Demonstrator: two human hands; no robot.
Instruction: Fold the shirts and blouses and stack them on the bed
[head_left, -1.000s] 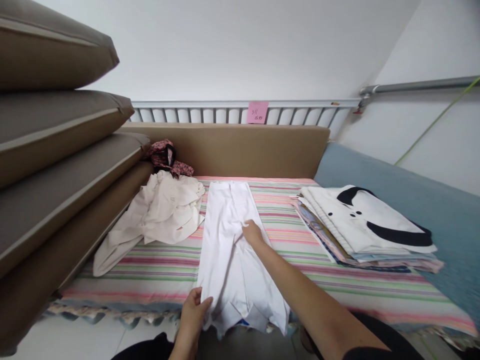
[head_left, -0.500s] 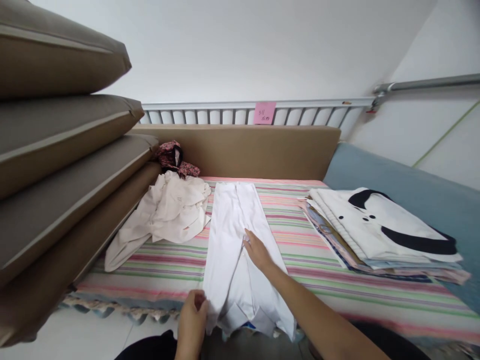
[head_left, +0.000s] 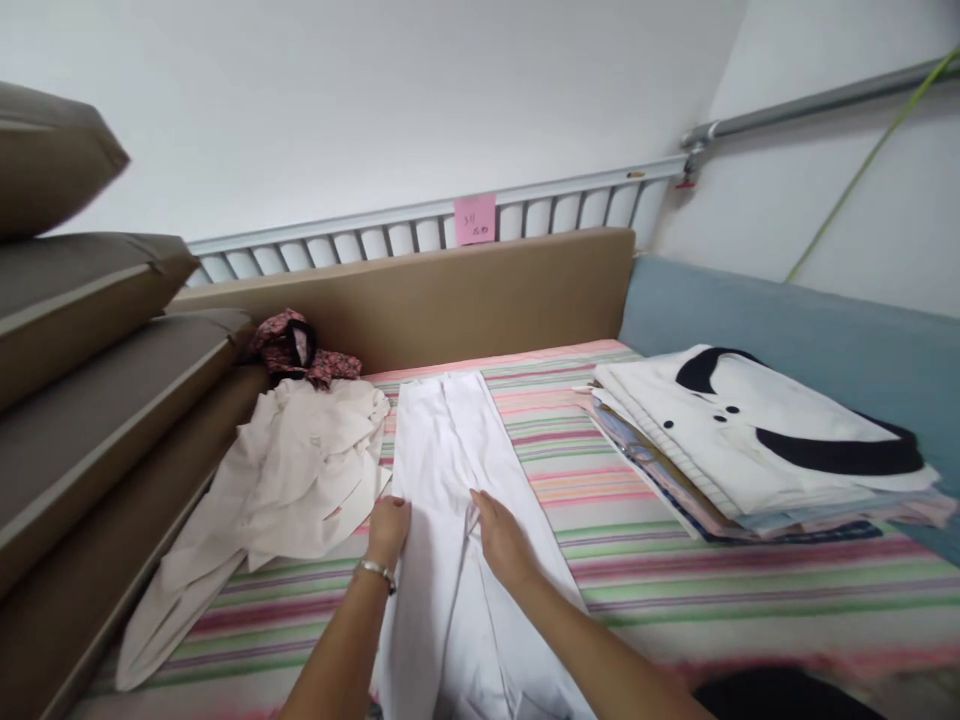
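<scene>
A long white garment (head_left: 450, 470), folded into a narrow strip, lies lengthwise on the striped bed sheet (head_left: 645, 560). My left hand (head_left: 388, 530) rests flat on the garment's left edge, fingers stretched forward, a bracelet at the wrist. My right hand (head_left: 501, 535) lies flat on the middle of the same garment, fingers pointing away from me. Both hands press on the fabric about halfway along it.
A crumpled cream garment (head_left: 300, 470) lies to the left, with a dark floral cloth (head_left: 294, 348) behind it. A stack of folded clothes (head_left: 750, 440) sits at the right. Brown cushions (head_left: 82, 380) are piled at the left. A brown headboard (head_left: 450, 295) stands behind.
My left hand let go of the garment's near end and moved up to its left edge, beside my right hand. The view shifted left and tilted.
</scene>
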